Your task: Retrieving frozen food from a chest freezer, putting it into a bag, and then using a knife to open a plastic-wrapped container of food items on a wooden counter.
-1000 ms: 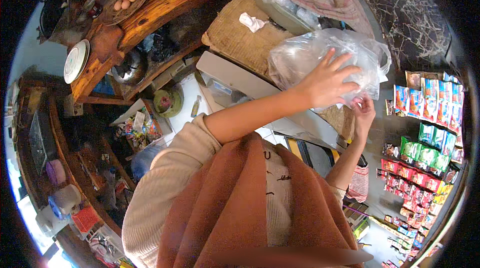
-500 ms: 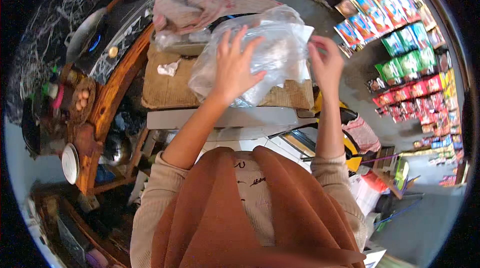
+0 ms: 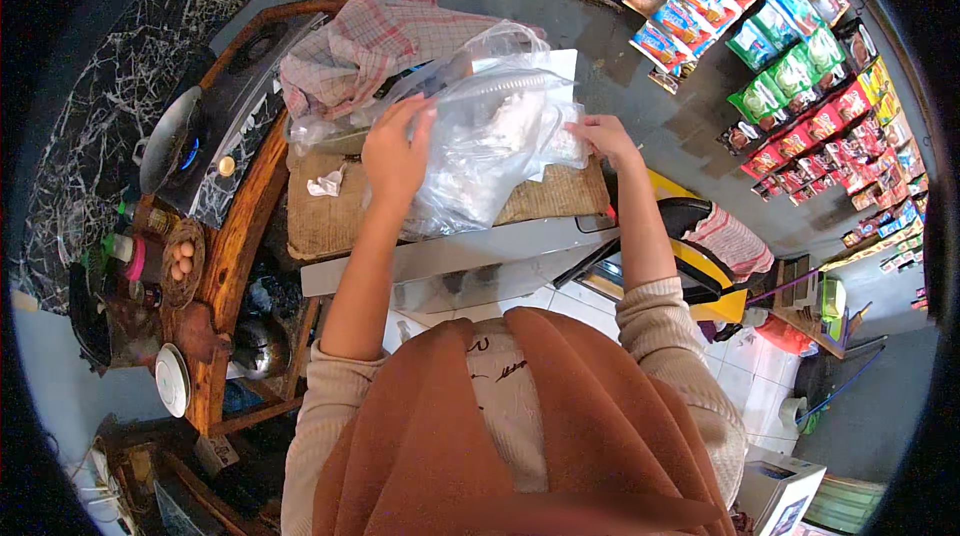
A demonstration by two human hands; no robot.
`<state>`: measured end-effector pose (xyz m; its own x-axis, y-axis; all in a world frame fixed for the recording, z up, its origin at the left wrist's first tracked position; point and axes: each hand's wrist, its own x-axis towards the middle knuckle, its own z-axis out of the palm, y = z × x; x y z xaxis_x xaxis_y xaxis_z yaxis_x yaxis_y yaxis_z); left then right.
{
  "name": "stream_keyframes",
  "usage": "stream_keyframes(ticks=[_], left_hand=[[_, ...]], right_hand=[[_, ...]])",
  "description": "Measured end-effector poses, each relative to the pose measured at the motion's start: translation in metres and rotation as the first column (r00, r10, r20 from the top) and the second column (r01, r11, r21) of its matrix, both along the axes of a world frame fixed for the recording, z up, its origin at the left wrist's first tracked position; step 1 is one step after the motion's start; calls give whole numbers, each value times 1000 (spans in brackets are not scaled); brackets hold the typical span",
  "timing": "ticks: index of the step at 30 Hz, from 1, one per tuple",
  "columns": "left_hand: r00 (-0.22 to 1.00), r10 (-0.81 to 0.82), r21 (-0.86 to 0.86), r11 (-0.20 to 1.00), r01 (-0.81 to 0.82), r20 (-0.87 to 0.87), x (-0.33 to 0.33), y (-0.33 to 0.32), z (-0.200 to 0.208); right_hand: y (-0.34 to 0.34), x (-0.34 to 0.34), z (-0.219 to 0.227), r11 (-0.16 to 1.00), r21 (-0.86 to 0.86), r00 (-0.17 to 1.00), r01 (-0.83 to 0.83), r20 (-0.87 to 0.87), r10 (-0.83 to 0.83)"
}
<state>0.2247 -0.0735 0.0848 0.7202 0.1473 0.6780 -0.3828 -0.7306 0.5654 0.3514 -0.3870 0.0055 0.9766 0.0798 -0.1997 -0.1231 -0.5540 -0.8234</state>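
A clear plastic bag (image 3: 455, 171) lies crumpled over a brown cardboard sheet (image 3: 550, 198), with a white substance showing through it. My left hand (image 3: 395, 151) is closed at the bag's upper left side, thumb and fingers pinching its raised edge. At the bag's right side, my right hand (image 3: 608, 143) pinches a corner of the clear plastic near the white contents. Behind the plastic, part of a white sheet (image 3: 562, 66) shows. A small crumpled white scrap (image 3: 326, 183) rests on the cardboard to the left.
A checked cloth (image 3: 365, 51) lies beyond the bag. On the left, a wok (image 3: 170, 141) stands over a blue flame, with a basket of eggs (image 3: 182, 261) nearer me. Hanging sachets (image 3: 790, 66) line the right wall. A yellow-and-black object (image 3: 690, 266) stands below my right forearm.
My left hand has gone from spread flat over the bag to pinching its left edge. My right hand has moved in onto the plastic. The view has shifted.
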Motion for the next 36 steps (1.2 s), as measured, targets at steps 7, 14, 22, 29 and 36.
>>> stream_keyframes(ticks=[7, 14, 22, 29, 36], left_hand=[[973, 197, -126, 969, -211, -120, -12, 11, 18], [958, 275, -177, 950, -259, 77, -32, -1, 28], [808, 348, -119, 935, -333, 475, -37, -15, 19], [992, -80, 362, 926, 110, -97, -76, -43, 19], [989, -31, 426, 900, 92, -147, -77, -47, 9]], right_hand=[[33, -10, -5, 986, 160, 989, -36, 148, 12], [106, -55, 22, 803, 584, 990, -114, -5, 144], [100, -59, 9, 743, 668, 999, 46, -48, -20], [97, -64, -24, 682, 704, 976, 199, -81, -202], [105, -111, -6, 246, 947, 909, 205, -91, -408]])
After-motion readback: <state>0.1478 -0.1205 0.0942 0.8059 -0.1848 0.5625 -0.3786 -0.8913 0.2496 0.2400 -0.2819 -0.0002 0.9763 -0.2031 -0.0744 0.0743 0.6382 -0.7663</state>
